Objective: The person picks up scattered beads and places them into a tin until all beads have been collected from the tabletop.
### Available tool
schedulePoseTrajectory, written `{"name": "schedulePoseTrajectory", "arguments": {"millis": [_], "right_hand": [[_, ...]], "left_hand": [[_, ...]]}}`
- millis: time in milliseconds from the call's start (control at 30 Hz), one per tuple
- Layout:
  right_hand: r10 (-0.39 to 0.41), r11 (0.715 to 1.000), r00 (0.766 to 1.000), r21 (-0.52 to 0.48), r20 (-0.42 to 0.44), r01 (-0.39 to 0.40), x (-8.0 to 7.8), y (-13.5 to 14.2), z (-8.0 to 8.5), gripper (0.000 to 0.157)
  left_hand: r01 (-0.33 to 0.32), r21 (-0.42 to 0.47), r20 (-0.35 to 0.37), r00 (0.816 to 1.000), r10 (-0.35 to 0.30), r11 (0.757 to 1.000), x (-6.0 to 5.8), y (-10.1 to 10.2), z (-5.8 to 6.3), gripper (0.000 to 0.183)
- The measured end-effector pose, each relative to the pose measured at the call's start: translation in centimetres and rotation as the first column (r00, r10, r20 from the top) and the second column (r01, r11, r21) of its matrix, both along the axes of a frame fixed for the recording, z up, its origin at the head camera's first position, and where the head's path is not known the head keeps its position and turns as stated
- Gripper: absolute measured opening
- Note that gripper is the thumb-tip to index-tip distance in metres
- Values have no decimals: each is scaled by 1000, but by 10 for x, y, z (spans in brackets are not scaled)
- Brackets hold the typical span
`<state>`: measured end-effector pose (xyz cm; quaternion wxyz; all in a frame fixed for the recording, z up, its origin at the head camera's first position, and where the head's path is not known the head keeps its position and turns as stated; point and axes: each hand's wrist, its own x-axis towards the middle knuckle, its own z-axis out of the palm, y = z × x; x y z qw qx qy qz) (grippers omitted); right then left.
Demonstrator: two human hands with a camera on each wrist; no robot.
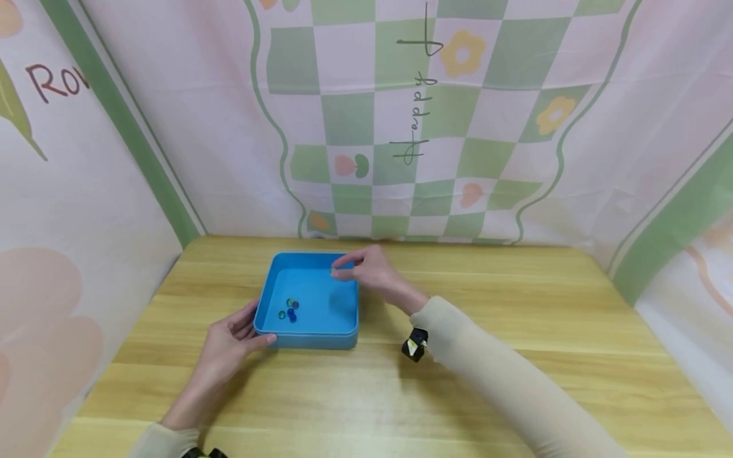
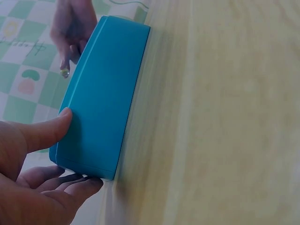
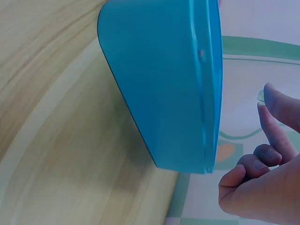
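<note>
A square blue box (image 1: 315, 340) without a lid stands on the table. Several glass marbles lie on its floor toward the left, some clear, some dark, and a blue marble (image 1: 293, 317) among them. My left hand (image 1: 224, 343) grips the box's near left corner, the thumb on the front wall and the fingers on the left side. Over the box's far right part, my right hand (image 1: 375, 270) pinches a clear, greenish marble (image 3: 261, 97) between thumb and index finger, above the rim. Its other fingers curl inward in the right wrist view.
The wooden table (image 1: 458, 394) carries the box. Behind it hangs a checked green and white cloth (image 1: 395, 127), and more printed cloth (image 1: 74, 210) closes off the left side. A small black device (image 1: 415, 345) is on the right wrist.
</note>
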<state>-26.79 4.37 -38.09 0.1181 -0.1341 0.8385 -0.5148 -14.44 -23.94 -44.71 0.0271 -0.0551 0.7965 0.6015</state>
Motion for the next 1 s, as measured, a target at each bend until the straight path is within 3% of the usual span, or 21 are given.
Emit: {"name": "schedulePoseTrajectory", "arguments": {"millis": [233,1000], "right_hand": [[8,999,1000,40,-23,-7,2,-14,-4,17],[-39,996,999,79,27,37,3,-46,-8,15]], "left_hand": [[3,-2,0,1000,-3,1000,0,0,-1,83],[12,-1,-19,1000,-12,1000,-1,0,-1,80]]}}
